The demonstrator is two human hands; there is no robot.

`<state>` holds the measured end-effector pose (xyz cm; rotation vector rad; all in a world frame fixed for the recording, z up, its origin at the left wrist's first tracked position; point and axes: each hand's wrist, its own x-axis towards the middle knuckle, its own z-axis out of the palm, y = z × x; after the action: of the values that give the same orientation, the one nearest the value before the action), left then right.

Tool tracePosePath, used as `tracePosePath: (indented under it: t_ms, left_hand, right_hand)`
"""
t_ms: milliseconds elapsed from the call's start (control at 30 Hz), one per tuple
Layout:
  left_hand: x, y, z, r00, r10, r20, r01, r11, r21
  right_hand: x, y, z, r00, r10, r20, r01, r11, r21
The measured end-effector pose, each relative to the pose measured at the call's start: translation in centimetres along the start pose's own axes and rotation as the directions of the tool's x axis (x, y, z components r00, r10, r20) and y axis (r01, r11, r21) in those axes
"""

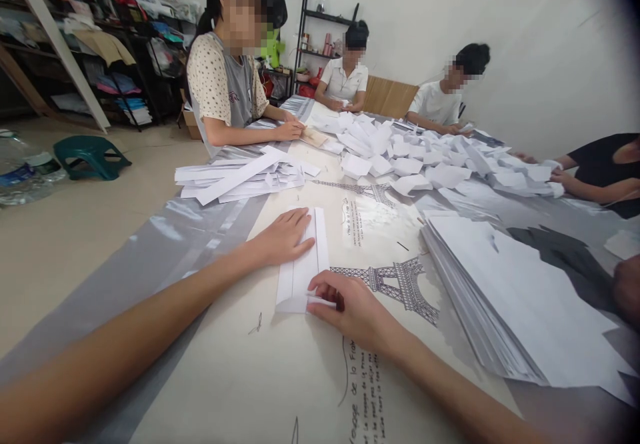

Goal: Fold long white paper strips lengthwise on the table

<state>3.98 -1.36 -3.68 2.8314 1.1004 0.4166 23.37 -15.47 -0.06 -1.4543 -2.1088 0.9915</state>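
Note:
A long strip of folded white paper (302, 272) lies on the table in front of me, with lengthwise creases along it. My left hand (286, 236) rests flat on its far part, fingers stretched out over the sheet. At the near end, my right hand (345, 301) pinches a turned-up flap of the same paper between thumb and fingers. Right of my hands stands a thick stack of white paper sheets (505, 291). Beyond my left hand is a pile of flat folded paper strips (240, 177).
A large heap of folded white paper pieces (410, 157) covers the table's far right. Several people sit around the table (230, 351), which has a printed Eiffel Tower cover. A green stool (93, 156) and plastic bottles (25, 167) stand on the floor at left.

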Motion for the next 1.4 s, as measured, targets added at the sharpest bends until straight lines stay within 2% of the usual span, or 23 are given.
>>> tracePosePath:
  t_ms: [133,367,600,733,800,900,1000,1067,1133,1200,1400]
  left_hand:
    - [0.0,0.0,0.0,1.000,0.014,-0.017,-0.014,1.000,0.008]
    - [-0.1,0.4,-0.3,1.000,0.021,-0.015,-0.021,0.999,0.024]
    - [-0.1,0.2,-0.2,0.999,0.026,-0.028,-0.025,1.000,0.016]
    - [-0.1,0.3,-0.3,1.000,0.018,-0.026,-0.017,1.000,0.012]
    - [-0.1,0.4,-0.4,1.000,0.018,-0.025,-0.018,1.000,0.009]
    - [-0.1,0.3,-0.4,0.999,0.025,-0.025,-0.025,1.000,0.007]
    - [-0.2,0.2,-0.3,0.999,0.028,-0.032,-0.028,1.000,-0.003]
    - [-0.2,0.2,-0.3,0.999,0.026,-0.039,-0.027,1.000,-0.005]
    - [-0.2,0.3,-0.4,0.999,0.024,-0.038,-0.024,1.000,0.001]
    - [-0.2,0.4,-0.4,0.999,0.021,-0.031,-0.021,1.000,0.008]
    - [-0.1,0.2,-0.2,0.999,0.024,-0.040,-0.024,1.000,0.005]
  right_hand:
    - [-0.2,0.1,0.1,0.999,-0.018,-0.039,0.016,0.999,-0.032]
    - [-0.3,0.4,-0.1,0.991,-0.099,-0.091,0.080,0.977,-0.197]
    - [0.4,1.4,-0.6,0.995,-0.091,-0.049,0.082,0.985,-0.154]
    - [0.4,1.9,-0.4,0.984,-0.162,-0.079,0.141,0.964,-0.226]
    - [0.2,2.0,-0.2,0.961,-0.252,-0.117,0.205,0.928,-0.310]
    - [-0.2,1.8,0.1,0.870,-0.472,-0.139,0.349,0.791,-0.503]
    - [-0.5,1.3,0.6,0.784,-0.620,-0.040,0.444,0.605,-0.661]
    - [-0.8,1.2,0.9,0.763,-0.646,0.031,0.479,0.533,-0.697]
    - [-0.9,1.3,1.2,0.770,-0.634,0.075,0.489,0.511,-0.706]
    - [-1.0,1.5,1.4,0.800,-0.593,0.090,0.470,0.529,-0.707]
    - [-0.8,1.1,1.2,0.893,-0.443,0.079,0.384,0.658,-0.647]
